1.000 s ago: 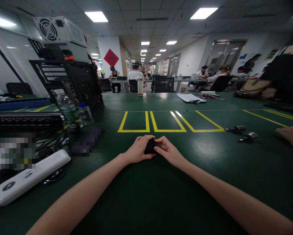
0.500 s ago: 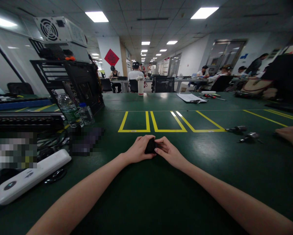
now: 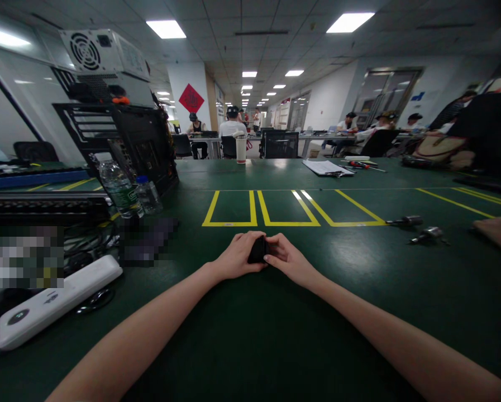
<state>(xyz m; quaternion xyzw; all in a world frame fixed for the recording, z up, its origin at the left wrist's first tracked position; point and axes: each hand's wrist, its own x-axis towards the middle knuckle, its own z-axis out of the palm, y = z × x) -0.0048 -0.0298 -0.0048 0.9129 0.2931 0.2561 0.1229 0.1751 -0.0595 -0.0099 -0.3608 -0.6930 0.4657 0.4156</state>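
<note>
A small black block-like object point(image 3: 257, 250) is between my two hands on the green table point(image 3: 258, 329); its exact kind I cannot make out. My left hand point(image 3: 238, 255) grips it from the left, fingers over the top and thumb along the near side. From the right, my right hand point(image 3: 287, 258) pinches its side with thumb and fingertips. Part of the object is hidden behind the fingers. Just beyond the hands, yellow tape outlines point(image 3: 284, 224) mark the table.
On the left are a white power strip point(image 3: 60, 301), plastic bottles point(image 3: 118, 187) and an open computer case point(image 3: 137, 145). To the right lie metal tools point(image 3: 428, 235) and another person's hand point(image 3: 499, 234). Farther back stand a cup point(image 3: 241, 149) and a clipboard point(image 3: 328, 167).
My hands and the black object have hardly moved. In the background at right, a person in dark clothing has shifted to the right and lower.
</note>
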